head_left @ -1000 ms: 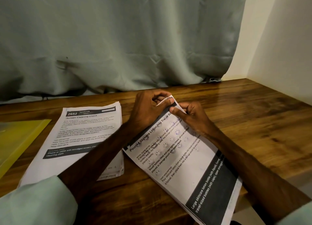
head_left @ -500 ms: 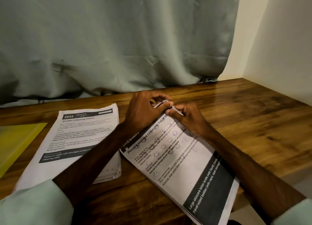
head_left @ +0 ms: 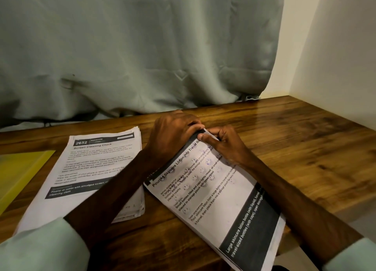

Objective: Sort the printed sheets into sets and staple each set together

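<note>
Progress first, from the largest item down. The brown wooden tabletop [head_left: 295,148] carries two piles of printed white sheets. The thicker pile, headed "Screen Cleaning Check" [head_left: 97,169], lies flat at the left, partly under the left forearm. I cannot tell whether it is a finished set or is waiting to be sorted.

The thinner white set, headed "Pouring Skincare Lotion" [head_left: 223,199], lies angled at the right, with its near end overhanging the table edge. I judge that this set has been gathered and is now being handled at its far corner [head_left: 207,132], which is raised off the wood. The left hand [head_left: 173,134] curls over that corner and pinches it. The right hand [head_left: 225,146] pinches the same corner from the opposite side between thumb and forefinger, with the other fingers folded. Stapling probably remains for this set, and possibly for the left pile too.

Hidden items, in the same order:
- The grey-green fabric curtain [head_left: 142,46] closes off the whole rear.
- The yellow plastic folder [head_left: 20,173] is cut off by the left frame edge, and I cannot see its contents.
- No stapler is in view.
- The fingers cover the raised corner, so I cannot confirm whether a staple is already there.
- I cannot count the sheets in either pile.
</note>
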Available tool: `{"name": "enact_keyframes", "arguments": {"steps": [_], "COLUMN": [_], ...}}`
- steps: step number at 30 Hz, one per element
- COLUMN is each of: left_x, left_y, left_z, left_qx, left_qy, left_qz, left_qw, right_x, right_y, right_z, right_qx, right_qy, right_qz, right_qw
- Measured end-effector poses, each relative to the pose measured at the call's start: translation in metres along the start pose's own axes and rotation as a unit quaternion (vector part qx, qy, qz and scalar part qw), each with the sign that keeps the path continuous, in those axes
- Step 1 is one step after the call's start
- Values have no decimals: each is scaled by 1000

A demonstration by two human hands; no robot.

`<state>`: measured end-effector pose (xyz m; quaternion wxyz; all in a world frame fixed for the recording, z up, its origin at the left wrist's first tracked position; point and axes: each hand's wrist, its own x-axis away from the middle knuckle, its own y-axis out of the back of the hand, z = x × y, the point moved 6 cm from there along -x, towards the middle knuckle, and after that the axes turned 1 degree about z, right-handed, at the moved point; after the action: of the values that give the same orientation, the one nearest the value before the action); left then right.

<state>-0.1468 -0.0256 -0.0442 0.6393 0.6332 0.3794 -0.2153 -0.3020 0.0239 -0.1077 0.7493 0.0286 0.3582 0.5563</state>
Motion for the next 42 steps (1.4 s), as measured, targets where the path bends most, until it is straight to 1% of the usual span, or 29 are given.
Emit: {"name": "enact_keyframes", "arguments": {"steps": [4,7,11,13,15,18,20,26,29,31,33,35,38,40,42], "left_x": [2,2,3,3,2,0,0,1,1,0,0,1,1,1,0], "left_y": [-1,1,-1,-1,-1,0,1,0,-2,-1,-1,-4,-7,-8,-8], "left_z": [-1,-5,-5,-8,-10,-6,-4,-6,-8,-6,1,8,16,18,16], "left_qx": [-15,-46,-89,-98,-99,-87,-80,-97,-100,-63,-3,69,168,181,163], "left_qy": [-29,-71,-99,-108,-101,-52,-36,-67,-69,-35,40,106,183,201,190], "left_qz": [-10,-25,-3,-4,-5,0,3,0,1,7,21,31,22,28,38], "left_qw": [999,996,991,989,990,995,996,993,993,997,999,991,968,962,967], "right_x": [0,0,0,1,1,2,2,4,4,4,4,5,5,4,5], "right_y": [0,1,2,2,1,1,0,1,2,1,1,0,0,1,1], "right_z": [0,-1,-2,0,1,2,3,3,2,3,7,11,8,6,5], "right_qx": [5,14,31,38,41,38,36,32,35,32,25,25,19,23,31], "right_qy": [-4,-4,-3,3,5,-1,-2,1,0,2,7,14,4,-4,0], "right_qz": [-1,-9,-11,-11,-7,-2,4,-2,-2,-1,1,3,5,5,3], "right_qw": [1000,1000,999,999,999,999,999,999,999,999,1000,1000,1000,1000,1000]}}
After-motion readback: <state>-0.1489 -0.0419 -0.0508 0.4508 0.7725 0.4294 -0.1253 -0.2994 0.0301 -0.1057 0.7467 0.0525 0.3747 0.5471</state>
